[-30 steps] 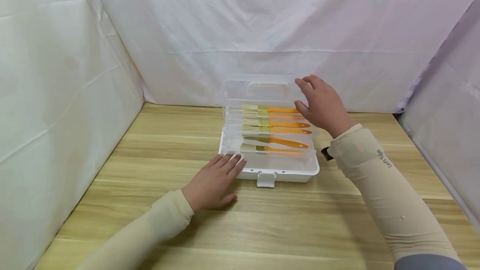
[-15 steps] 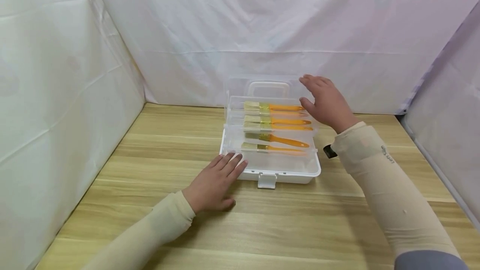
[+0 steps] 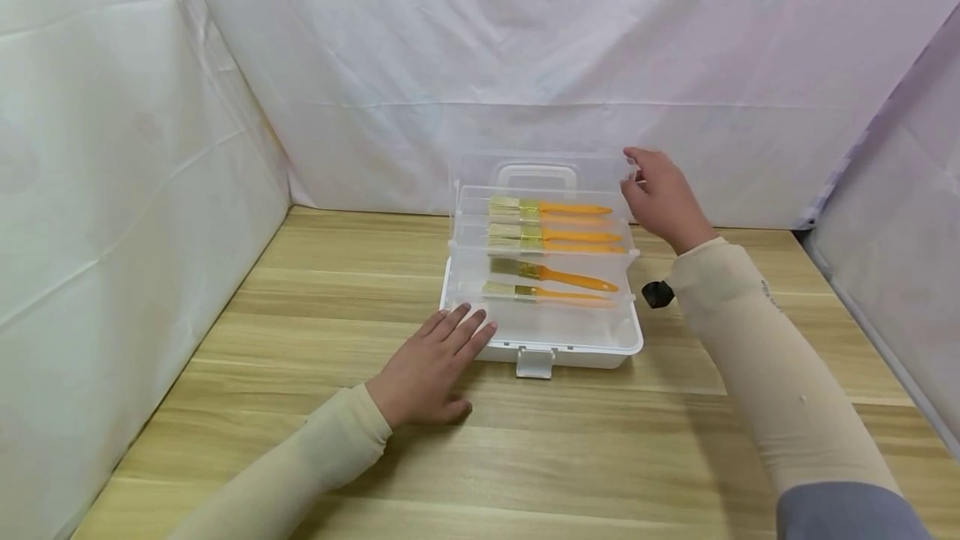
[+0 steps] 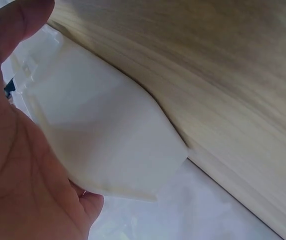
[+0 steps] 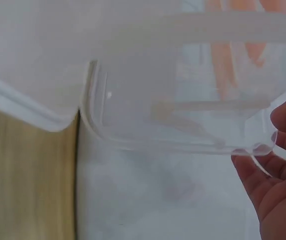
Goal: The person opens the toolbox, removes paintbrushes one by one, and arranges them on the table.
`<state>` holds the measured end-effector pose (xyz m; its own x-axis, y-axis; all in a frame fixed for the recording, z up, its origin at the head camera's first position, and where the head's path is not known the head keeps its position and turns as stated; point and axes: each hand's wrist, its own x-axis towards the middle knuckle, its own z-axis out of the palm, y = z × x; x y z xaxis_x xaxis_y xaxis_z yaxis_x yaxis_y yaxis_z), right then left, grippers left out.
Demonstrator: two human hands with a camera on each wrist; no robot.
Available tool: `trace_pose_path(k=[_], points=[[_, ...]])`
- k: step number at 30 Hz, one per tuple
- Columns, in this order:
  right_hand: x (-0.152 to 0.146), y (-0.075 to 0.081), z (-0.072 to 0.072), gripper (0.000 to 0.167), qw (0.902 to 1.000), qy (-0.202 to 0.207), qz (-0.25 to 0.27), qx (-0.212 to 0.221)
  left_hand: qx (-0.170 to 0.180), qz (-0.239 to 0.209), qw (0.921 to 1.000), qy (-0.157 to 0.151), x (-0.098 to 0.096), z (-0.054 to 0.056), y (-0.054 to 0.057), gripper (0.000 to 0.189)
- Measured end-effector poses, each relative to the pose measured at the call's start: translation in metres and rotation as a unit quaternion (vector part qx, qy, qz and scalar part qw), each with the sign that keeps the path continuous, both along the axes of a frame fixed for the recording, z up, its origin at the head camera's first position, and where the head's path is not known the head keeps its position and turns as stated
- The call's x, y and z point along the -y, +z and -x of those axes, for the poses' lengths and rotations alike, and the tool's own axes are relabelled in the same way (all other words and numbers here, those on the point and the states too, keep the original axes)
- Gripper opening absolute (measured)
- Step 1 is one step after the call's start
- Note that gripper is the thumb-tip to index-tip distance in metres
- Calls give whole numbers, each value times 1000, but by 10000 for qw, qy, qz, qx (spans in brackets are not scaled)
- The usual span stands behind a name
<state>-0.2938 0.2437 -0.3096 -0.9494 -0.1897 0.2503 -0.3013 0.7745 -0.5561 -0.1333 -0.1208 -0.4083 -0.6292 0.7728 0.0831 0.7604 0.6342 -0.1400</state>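
Note:
A white box (image 3: 585,354) with a clear hinged lid (image 3: 592,169) sits on the table with the lid raised. Clear stepped trays (image 3: 626,244) inside bear several paintbrushes (image 3: 577,279) with orange handles and pale bristles. My left hand (image 3: 431,369) lies with spread fingers on the box's front left corner; its palm shows beside the white side wall (image 4: 108,120) in the left wrist view. At the lid's right edge, my right hand (image 3: 663,198) pinches the clear rim between thumb and fingers, as the right wrist view shows at the lid corner (image 5: 217,150).
The wood-grain table (image 3: 570,457) extends around the box. White cloth walls (image 3: 360,65) stand behind and at both sides, the back one close behind the lid. A clear latch (image 3: 534,362) hangs down at the box's front. A small black object (image 3: 657,294) shows beside the right sleeve.
The trays and their brushes have shifted slightly back and up. My right hand has moved a little right and its fingers have curled onto the lid's edge. The left hand stays nearly still.

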Motion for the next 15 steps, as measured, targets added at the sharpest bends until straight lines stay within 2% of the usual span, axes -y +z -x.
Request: trace_pose_path(k=[4,9,15], points=[[-5,-6,3,55,9974,-173,554,421,16,-37,10000,11,0,0,0,103],[-7,-12,11,52,9926,-271,994,647,-29,-46,10000,34,0,0,-1,102],[-16,-29,21,58,9766,-114,1715,1290,62,-74,9999,62,-3,-1,-2,103]])
